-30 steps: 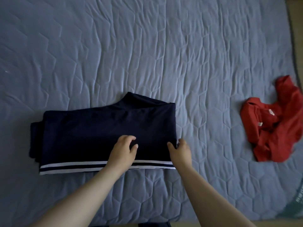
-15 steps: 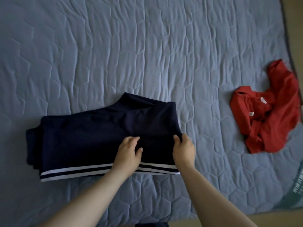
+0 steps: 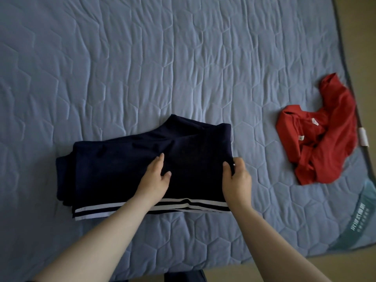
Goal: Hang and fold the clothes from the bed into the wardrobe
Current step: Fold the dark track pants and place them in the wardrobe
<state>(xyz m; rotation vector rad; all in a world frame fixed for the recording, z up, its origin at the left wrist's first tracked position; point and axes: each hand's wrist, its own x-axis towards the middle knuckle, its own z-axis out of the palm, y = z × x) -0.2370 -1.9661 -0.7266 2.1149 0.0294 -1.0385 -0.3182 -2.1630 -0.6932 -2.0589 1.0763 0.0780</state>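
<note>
Near the front edge of the bed [image 3: 183,68], my left hand [image 3: 154,180] presses flat on the folded navy striped trousers [image 3: 122,169] while my right hand [image 3: 236,180] pinches their right end. Lifting unevenly, I judge, could spill the layers. A crumpled red shirt [image 3: 325,139] lies by the right edge.

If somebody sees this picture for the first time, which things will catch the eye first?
First comes the folded navy garment with white stripes, lying in the middle of the blue quilt, near its front edge. The left hand rests on it and the right hand grips its right edge. Next is the crumpled red garment, apart at the quilt's right side.
</note>
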